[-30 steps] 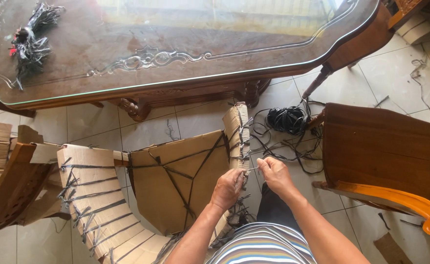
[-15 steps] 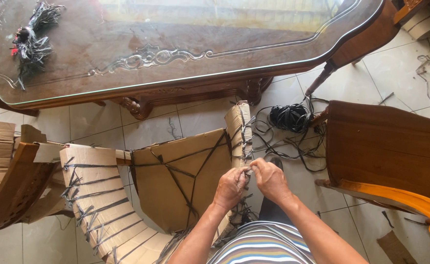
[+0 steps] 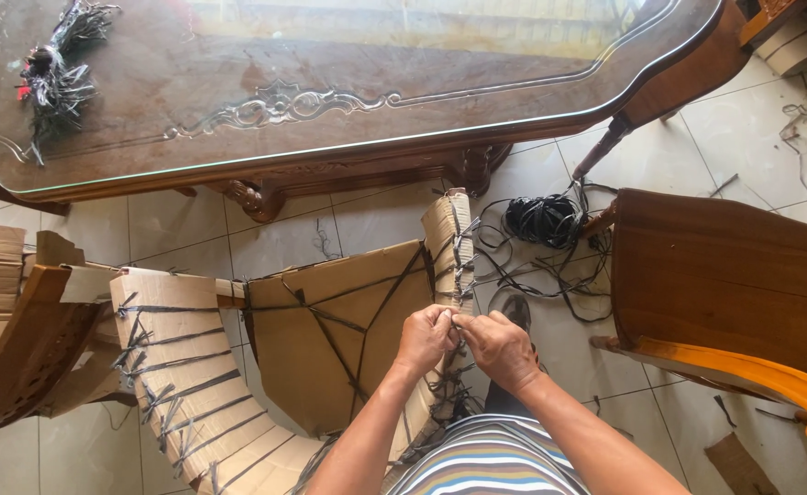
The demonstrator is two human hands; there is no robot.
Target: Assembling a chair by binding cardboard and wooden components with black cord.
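Since a second ago, your left hand (image 3: 426, 336) and right hand (image 3: 498, 348) closed together, pinching the black strap (image 3: 459, 275) on the cardboard-wrapped chair arm (image 3: 447, 240) at lower centre. Pulling unevenly could tear cardboard near the strap coil (image 3: 543, 220).

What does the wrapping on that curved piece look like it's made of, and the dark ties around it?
The wrapping looks like plain brown corrugated cardboard: matt, creased, with raw cut edges. The dark ties seem to be flat plastic strapping or raffia, slightly glossy and frayed at the knots; which one is hard to tell.
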